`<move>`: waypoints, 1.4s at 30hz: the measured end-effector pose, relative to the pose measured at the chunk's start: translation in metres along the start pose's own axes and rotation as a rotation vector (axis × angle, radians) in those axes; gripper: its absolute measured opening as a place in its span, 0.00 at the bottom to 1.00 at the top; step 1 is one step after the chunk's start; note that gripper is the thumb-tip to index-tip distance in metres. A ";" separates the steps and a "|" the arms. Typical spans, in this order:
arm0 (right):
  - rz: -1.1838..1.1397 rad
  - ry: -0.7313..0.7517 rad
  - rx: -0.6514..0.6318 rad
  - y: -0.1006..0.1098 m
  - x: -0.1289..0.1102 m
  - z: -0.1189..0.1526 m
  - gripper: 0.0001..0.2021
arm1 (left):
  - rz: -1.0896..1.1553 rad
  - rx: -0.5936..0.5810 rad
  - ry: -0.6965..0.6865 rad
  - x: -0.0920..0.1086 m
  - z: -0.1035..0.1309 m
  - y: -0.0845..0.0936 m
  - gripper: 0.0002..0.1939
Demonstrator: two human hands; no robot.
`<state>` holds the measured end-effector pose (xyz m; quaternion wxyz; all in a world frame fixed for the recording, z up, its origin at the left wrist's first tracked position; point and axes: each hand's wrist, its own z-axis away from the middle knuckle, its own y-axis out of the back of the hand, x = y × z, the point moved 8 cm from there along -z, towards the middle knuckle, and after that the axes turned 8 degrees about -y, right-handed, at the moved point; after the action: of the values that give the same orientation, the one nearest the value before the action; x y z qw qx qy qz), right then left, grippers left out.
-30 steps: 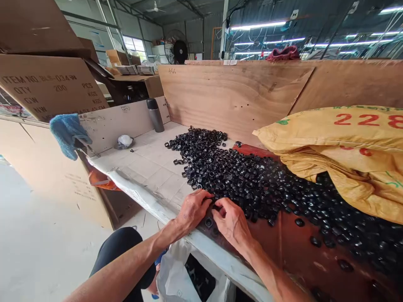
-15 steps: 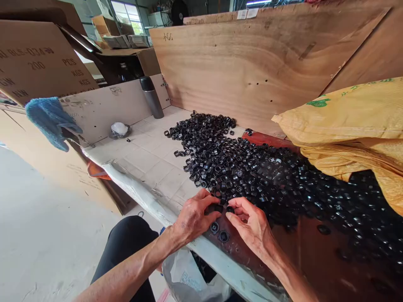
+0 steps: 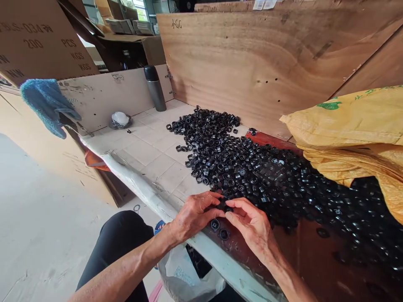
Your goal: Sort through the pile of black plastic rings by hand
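A big heap of small black plastic rings (image 3: 252,167) covers the middle and right of the worktable. At its near edge my left hand (image 3: 193,214) and my right hand (image 3: 252,226) meet fingertip to fingertip, pinching a small black ring (image 3: 224,206) between them. Two more black rings (image 3: 219,229) lie on the table's front edge just below my fingers.
A yellow woven sack (image 3: 352,134) lies on the heap at the right. Plywood boards (image 3: 252,63) wall the back. A grey flask (image 3: 155,88) and a small dish (image 3: 119,121) stand at the far left. A blue cloth (image 3: 47,105) hangs left. A white bag (image 3: 189,277) hangs under the table edge.
The camera has tilted down and slightly closer. My hands stay at the heap's near edge, the fingertips now closed together on a ring; two rings lie in front of them.
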<state>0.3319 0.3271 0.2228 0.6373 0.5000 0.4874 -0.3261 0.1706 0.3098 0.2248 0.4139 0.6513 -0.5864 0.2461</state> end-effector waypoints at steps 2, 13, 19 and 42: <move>-0.037 0.033 -0.012 -0.001 -0.003 0.000 0.10 | 0.117 -0.016 0.059 0.001 -0.001 0.002 0.09; -0.216 -0.023 0.089 0.007 -0.008 0.002 0.16 | 0.893 0.034 0.456 -0.019 0.007 -0.007 0.15; -0.232 0.099 0.117 0.013 -0.013 0.003 0.11 | 0.757 0.039 0.416 -0.021 0.008 -0.003 0.11; 0.188 0.297 0.133 0.004 -0.029 0.014 0.05 | 0.328 -0.061 0.208 -0.002 0.010 -0.007 0.13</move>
<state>0.3310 0.3128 0.2517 0.5516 0.6271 0.5045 -0.2191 0.1748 0.3023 0.2156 0.4462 0.5052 -0.6460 0.3583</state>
